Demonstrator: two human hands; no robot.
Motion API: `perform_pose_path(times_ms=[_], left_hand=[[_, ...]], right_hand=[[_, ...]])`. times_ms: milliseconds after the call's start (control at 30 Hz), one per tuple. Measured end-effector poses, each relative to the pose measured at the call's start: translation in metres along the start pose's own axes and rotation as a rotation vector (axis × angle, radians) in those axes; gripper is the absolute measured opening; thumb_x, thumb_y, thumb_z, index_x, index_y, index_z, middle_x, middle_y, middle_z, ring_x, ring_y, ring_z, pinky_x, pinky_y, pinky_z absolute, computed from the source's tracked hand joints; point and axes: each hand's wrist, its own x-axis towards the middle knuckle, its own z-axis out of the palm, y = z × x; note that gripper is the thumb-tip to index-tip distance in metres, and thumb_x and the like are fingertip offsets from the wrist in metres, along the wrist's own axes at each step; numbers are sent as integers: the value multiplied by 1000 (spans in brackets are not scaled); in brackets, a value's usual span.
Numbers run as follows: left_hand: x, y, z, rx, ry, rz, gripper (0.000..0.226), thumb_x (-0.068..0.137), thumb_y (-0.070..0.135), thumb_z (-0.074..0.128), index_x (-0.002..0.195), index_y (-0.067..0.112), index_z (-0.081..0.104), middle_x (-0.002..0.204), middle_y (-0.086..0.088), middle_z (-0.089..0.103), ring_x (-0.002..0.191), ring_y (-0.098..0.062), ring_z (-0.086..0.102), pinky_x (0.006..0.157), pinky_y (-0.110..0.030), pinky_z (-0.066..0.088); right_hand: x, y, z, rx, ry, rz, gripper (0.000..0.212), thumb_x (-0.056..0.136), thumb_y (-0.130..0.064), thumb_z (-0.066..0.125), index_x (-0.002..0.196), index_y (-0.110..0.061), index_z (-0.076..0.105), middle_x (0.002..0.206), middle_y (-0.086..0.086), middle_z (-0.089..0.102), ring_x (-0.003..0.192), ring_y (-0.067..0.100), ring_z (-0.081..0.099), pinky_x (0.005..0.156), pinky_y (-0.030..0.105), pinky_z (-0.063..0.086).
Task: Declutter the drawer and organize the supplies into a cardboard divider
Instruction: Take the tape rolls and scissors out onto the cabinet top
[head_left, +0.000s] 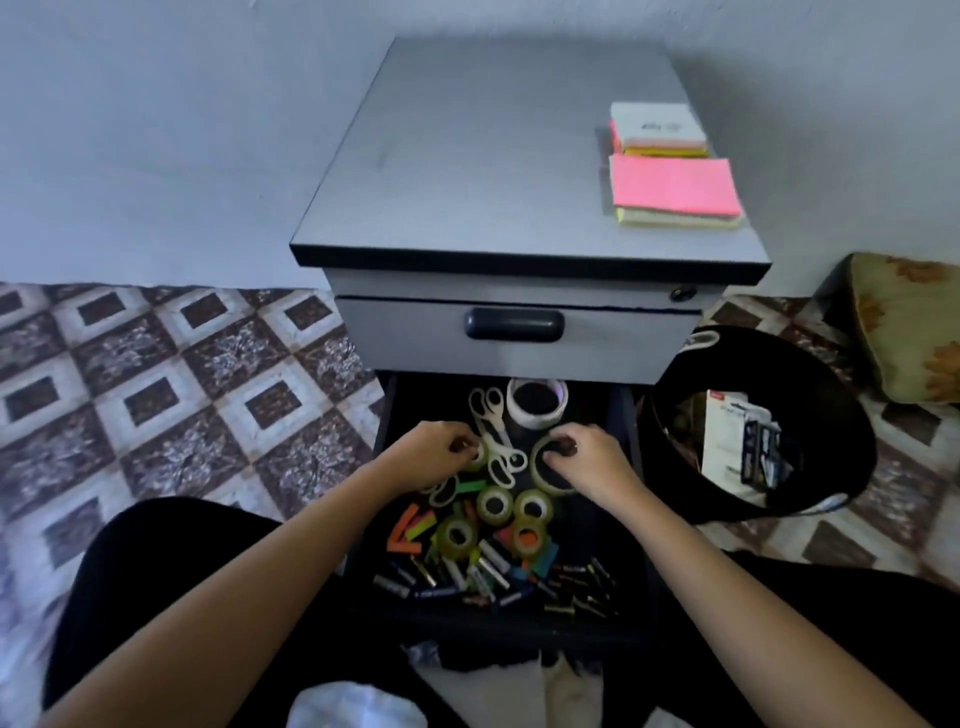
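While leaning over the open bottom drawer (608, 519), had both hands down in the clutter. Had the left hand (436, 449) with fingers curled, pinching a small tape roll (477, 458) just left of the white scissors (493, 431). Had the right hand (582, 457) with fingers hooked over the rim of a bigger tape roll (545, 477) on the scissors' other side. Saw a fat white tape roll (537, 410) at the back, then more little clear rolls (496, 504), neon tabs (410, 530) and loose batteries (467, 577) toward the front. Spotted sticky-note pads (675, 189) up on the cabinet top (467, 171), plus a black bin (831, 395) just right of the drawer, packaging inside.
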Motion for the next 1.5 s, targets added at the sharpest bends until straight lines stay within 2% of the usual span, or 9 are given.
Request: perform_pose_path(times_ms=[200,333,467,567,733,900,1133,1267,1500], left_hand=[[33,-28,32,40,-92,-68,33,95,24,48,124,11,56,117,-13,62,105,-26,58,83,-28,44],[59,-24,37,5,-83,-80,41,92,27,51,131,13,49,123,-13,53,114,-25,51,91,-29,42],[91,-15,40,7,-56,-124,63,90,31,54,145,16,30,145,-13,30,132,-30,35,109,-39,34],[115,-5,49,49,-24,-123,82,85,42,61,149,17,16,153,-17,14,141,-33,20,113,-43,28],[148,11,67,56,27,-101,103,75,55,67,148,8,11,153,-18,15,143,-32,13,116,-44,19],[160,23,83,56,156,-194,96,78,60,61,143,1,22,149,-17,25,139,-30,24,113,-44,24],[113,17,84,-60,124,-105,106,72,61,64,149,13,9,150,-11,19,140,-27,21,113,-39,24],[61,10,66,-134,122,-2,104,62,70,67,145,26,23,143,5,28,136,-14,26,112,-35,31],[-28,9,-14,-141,311,170,106,56,66,73,143,25,28,132,14,30,126,-1,30,98,-4,20]], right_hand=[[37,41,42,-338,-149,72,81,84,-27,66,148,-17,18,153,12,12,136,36,24,108,41,32],[52,53,47,-456,-266,83,97,82,-23,67,151,-20,-1,157,9,-5,144,36,4,112,49,23],[57,56,49,-441,-251,59,97,78,-30,68,150,-18,4,154,12,6,138,38,16,109,47,28],[53,54,48,-244,-189,153,97,79,-35,68,150,-16,4,150,18,11,136,40,18,110,44,25],[45,51,43,256,-39,400,92,80,-38,70,149,-13,15,146,25,23,136,39,26,107,39,30],[46,56,42,474,14,479,95,79,-40,71,151,-14,14,151,19,26,139,33,27,107,36,32],[30,36,19,729,-39,463,89,82,-54,60,151,-20,15,153,6,27,137,27,34,111,43,32],[1,14,-1,770,-95,363,84,84,-57,54,150,-21,17,152,-2,28,130,20,40,106,41,40],[-46,-41,-57,728,-141,85,91,65,-69,57,144,-29,35,142,-8,43,119,10,48,90,29,47]])
